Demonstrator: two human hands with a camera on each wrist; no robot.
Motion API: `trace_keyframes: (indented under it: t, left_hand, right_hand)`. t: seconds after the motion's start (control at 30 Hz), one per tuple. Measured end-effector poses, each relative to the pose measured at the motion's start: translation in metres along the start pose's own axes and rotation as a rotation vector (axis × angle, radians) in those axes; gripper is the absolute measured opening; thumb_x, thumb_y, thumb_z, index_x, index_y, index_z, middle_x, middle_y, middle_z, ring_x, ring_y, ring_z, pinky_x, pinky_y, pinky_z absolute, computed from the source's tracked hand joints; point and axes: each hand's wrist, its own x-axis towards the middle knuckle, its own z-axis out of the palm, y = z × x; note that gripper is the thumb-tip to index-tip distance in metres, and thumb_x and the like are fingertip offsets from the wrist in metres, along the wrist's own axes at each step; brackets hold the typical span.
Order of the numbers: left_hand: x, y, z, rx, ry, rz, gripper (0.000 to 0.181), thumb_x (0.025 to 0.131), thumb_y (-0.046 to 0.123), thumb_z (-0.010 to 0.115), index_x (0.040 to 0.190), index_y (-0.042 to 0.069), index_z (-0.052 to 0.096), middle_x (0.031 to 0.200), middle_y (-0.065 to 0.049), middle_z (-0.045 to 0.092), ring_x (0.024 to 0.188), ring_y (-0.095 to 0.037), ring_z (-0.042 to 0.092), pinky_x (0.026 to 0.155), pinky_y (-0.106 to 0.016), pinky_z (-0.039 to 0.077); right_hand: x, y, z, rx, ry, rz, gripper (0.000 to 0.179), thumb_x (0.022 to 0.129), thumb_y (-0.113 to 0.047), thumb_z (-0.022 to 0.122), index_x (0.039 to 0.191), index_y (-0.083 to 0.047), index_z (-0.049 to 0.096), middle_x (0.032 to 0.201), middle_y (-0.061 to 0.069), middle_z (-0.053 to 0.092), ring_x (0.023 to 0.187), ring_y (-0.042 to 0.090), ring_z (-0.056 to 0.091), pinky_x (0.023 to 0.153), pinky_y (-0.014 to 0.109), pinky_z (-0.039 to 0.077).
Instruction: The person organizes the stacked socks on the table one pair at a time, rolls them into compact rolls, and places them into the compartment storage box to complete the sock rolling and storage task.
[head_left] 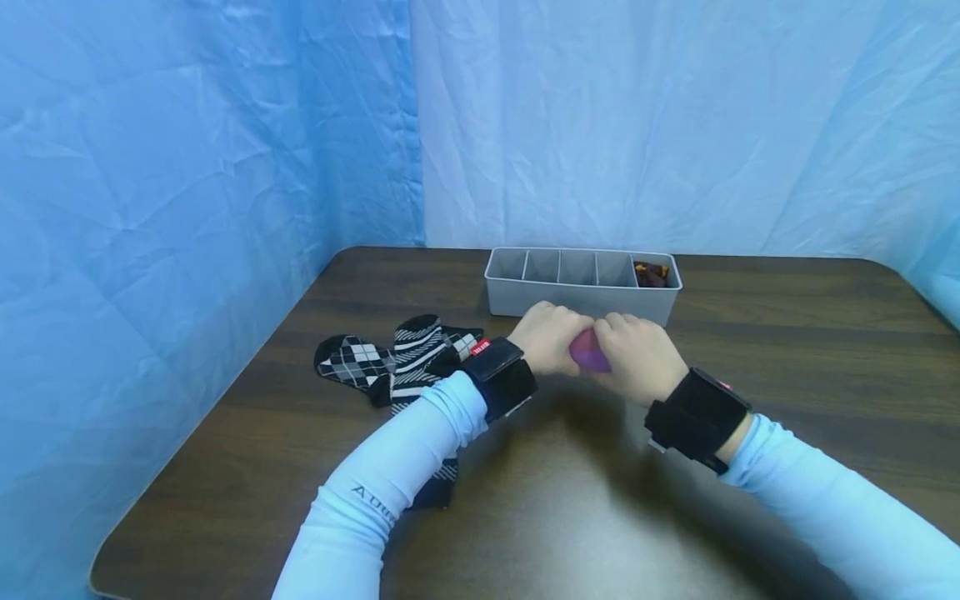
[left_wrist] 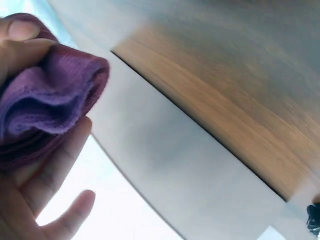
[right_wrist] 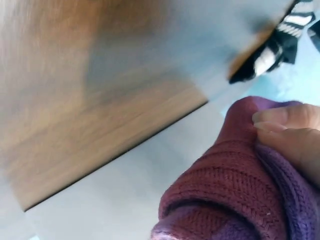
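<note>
Both hands meet above the table, in front of the grey box, around a rolled bundle of purple and maroon knit sock (head_left: 590, 352). My left hand (head_left: 550, 335) grips its left side. My right hand (head_left: 643, 358) holds the other side. In the left wrist view the sock (left_wrist: 60, 95) shows a folded purple opening, with fingers above and below it. Seen from the right wrist, thumb and finger pinch the upper edge of the sock (right_wrist: 225, 185), whose maroon ribbed layers wrap over one another.
A grey divided box (head_left: 577, 298) stands at the table's back, a dark brown and orange bundle (head_left: 651, 275) in its rightmost compartment. Black-and-white argyle and striped socks (head_left: 416, 358) lie left, partly behind the left forearm. Blue sheeting (head_left: 645, 125) hangs behind the table.
</note>
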Motion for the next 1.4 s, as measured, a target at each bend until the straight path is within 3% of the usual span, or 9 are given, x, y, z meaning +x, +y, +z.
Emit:
trace_keyframes:
  t: [0.27,0.53,0.63,0.77,0.9,1.03,1.1,1.2,1.4]
  left_hand:
    - [-0.001,-0.022,-0.008,-0.13,0.033,-0.063,0.063,0.062,0.042,0.071,0.116,0.018,0.05,0.106,0.004,0.059,0.095,-0.01,0.053,0.08,-0.026,0.042]
    - [-0.007,-0.088,-0.018,-0.42,0.302,-0.526,0.042,0.082,0.032,0.054,0.118,0.009,0.05,0.116,-0.008,0.054,0.106,-0.021,0.049,0.088,-0.034,0.038]
    - [0.016,-0.144,0.033,-0.436,0.421,-0.66,0.039,0.084,0.035,0.049,0.113,0.009,0.054,0.108,-0.009,0.057,0.098,-0.022,0.052,0.079,-0.031,0.041]
    - [0.055,-0.226,0.117,-0.52,0.415,-0.789,0.043,0.084,0.041,0.046,0.116,0.013,0.054,0.112,-0.008,0.057,0.1,-0.022,0.053,0.077,-0.031,0.042]
    - [0.071,-0.268,0.18,-0.628,0.42,-0.841,0.029,0.081,0.042,0.05,0.105,0.03,0.059,0.104,0.002,0.061,0.093,-0.015,0.056,0.072,-0.032,0.045]
    - [0.065,-0.259,0.179,-0.682,0.438,-0.847,0.02,0.075,0.033,0.055,0.093,0.033,0.064,0.094,0.007,0.064,0.084,-0.01,0.055,0.064,-0.027,0.043]
    - [0.049,-0.219,0.136,-0.686,0.386,-0.867,0.025,0.075,0.024,0.053,0.098,0.023,0.065,0.098,0.001,0.064,0.086,-0.013,0.056,0.066,-0.027,0.044]
    - [0.036,-0.189,0.102,-0.713,0.31,-0.829,0.028,0.074,0.02,0.055,0.1,0.016,0.065,0.097,-0.002,0.064,0.083,-0.014,0.056,0.064,-0.027,0.044]
    - [0.022,-0.154,0.075,-0.758,0.19,-0.745,0.028,0.071,0.018,0.059,0.097,0.013,0.065,0.087,-0.001,0.064,0.07,-0.013,0.055,0.059,-0.027,0.044]
  right_hand:
    - [0.017,0.022,-0.011,0.082,-0.136,0.102,0.046,0.061,-0.03,0.073,0.092,0.001,0.057,0.079,0.013,0.061,0.069,0.025,0.058,0.065,0.039,0.047]
    - [0.032,0.076,-0.04,0.337,-0.243,0.429,0.054,0.069,-0.044,0.064,0.094,0.004,0.056,0.08,0.019,0.06,0.062,0.022,0.055,0.053,0.032,0.044]
    - [0.04,0.088,-0.043,0.443,-0.254,0.546,0.066,0.07,-0.051,0.059,0.101,0.007,0.053,0.088,0.025,0.058,0.064,0.022,0.055,0.052,0.03,0.045]
    - [0.052,0.091,-0.039,0.552,-0.259,0.691,0.074,0.07,-0.056,0.056,0.106,0.008,0.051,0.096,0.027,0.056,0.067,0.021,0.054,0.053,0.028,0.046]
    - [0.057,0.088,-0.031,0.603,-0.288,0.797,0.078,0.07,-0.056,0.055,0.107,0.012,0.048,0.098,0.028,0.054,0.067,0.021,0.054,0.057,0.03,0.049]
    - [0.058,0.09,-0.027,0.596,-0.34,0.821,0.078,0.071,-0.055,0.055,0.106,0.014,0.046,0.097,0.028,0.053,0.066,0.021,0.055,0.056,0.03,0.049]
    - [0.059,0.094,-0.027,0.575,-0.36,0.814,0.078,0.071,-0.055,0.055,0.105,0.015,0.044,0.097,0.029,0.053,0.067,0.023,0.055,0.056,0.03,0.048]
    - [0.06,0.1,-0.028,0.512,-0.397,0.802,0.079,0.071,-0.053,0.055,0.109,0.015,0.04,0.098,0.03,0.05,0.073,0.027,0.053,0.058,0.031,0.047]
    - [0.061,0.101,-0.032,0.406,-0.504,0.803,0.083,0.072,-0.052,0.055,0.113,0.018,0.036,0.103,0.032,0.048,0.085,0.033,0.05,0.066,0.033,0.045]
